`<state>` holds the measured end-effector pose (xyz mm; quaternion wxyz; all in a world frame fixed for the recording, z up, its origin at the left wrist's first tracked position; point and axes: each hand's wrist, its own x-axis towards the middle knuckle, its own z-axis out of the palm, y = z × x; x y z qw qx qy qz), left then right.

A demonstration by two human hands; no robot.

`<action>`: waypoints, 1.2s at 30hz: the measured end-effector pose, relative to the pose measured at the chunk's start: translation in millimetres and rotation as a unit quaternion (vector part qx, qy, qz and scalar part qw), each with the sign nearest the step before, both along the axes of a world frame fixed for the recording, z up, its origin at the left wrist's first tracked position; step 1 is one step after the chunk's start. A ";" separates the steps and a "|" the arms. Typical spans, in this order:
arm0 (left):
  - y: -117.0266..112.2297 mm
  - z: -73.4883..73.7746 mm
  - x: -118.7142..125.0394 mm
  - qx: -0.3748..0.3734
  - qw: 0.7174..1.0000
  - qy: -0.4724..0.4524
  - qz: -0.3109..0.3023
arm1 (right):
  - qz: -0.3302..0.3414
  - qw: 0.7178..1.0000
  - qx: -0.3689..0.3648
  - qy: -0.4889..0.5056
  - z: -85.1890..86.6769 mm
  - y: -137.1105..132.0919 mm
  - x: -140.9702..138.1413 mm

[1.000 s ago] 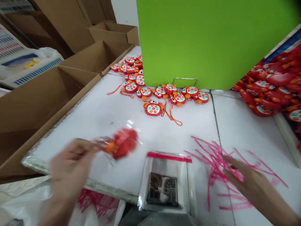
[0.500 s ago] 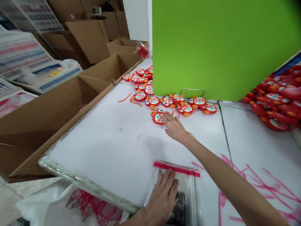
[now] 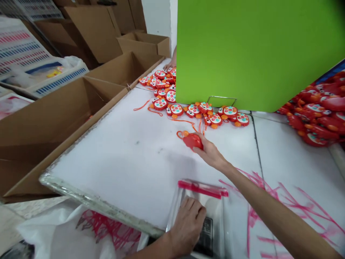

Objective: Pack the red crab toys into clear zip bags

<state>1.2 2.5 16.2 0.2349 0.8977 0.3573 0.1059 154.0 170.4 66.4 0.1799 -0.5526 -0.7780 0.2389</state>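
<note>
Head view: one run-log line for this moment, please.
right hand: holds red toy; left hand: on clear bags; other toys: near green board

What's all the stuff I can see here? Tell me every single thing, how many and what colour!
Tabletop: one, white, centre
Green board: one, green, upper right
Wire loop: one, silvery, green board's foot
Held toy: one, red-orange, centre
Table toys: over ten, red and white, near green board
Toy pile: many, red, right edge
Cardboard boxes: several, brown, left
Baskets: several, white, left
Clear bags: uncountable, pink-topped, bottom centre
Pink strips: many, pink, lower right
White sack: one, white, lower left
Another person's hand: one, far end
Right hand: one, bare, gripping held toy
Left hand: one, bare, over clear bags
</note>
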 end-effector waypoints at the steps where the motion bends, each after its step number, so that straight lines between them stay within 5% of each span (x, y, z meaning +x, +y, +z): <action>1: -2.0 0.5 -1.0 0.001 1.000 -0.009 -0.009 | -0.010 0.997 -0.045 0.059 3.8 -14.8 5.8; 4: -4.0 1.3 -3.6 0.009 0.999 -0.040 -0.032 | -0.076 0.941 -0.186 0.272 12.2 -58.4 22.1; 6: 1.1 1.5 -3.8 0.032 0.999 -0.038 -0.013 | -0.132 0.904 -0.213 0.348 13.3 -83.9 31.3; 12: 22.2 1.4 4.5 0.038 0.999 0.012 0.014 | -0.213 0.848 -0.279 0.397 5.4 -138.4 50.0; 17: 16.8 -0.3 7.7 0.016 0.999 0.023 0.029 | -0.236 0.849 -0.325 0.342 11.2 -167.8 61.1; 22: 14.3 -1.1 5.3 -0.021 0.994 -0.047 0.098 | -0.180 0.847 -0.411 0.286 27.2 -183.0 70.2; 27: 19.1 -2.0 5.1 -0.043 0.993 -0.092 0.056 | -0.089 0.831 -0.449 0.317 35.0 -187.6 76.9; 33: 17.3 -4.6 6.2 -0.026 0.996 -0.083 0.033 | -0.218 0.747 -0.373 0.505 19.2 -180.8 56.3; 36: 14.0 -6.8 6.5 -0.001 0.997 -0.074 0.033 | -0.240 0.779 -0.326 0.478 18.3 -173.1 41.2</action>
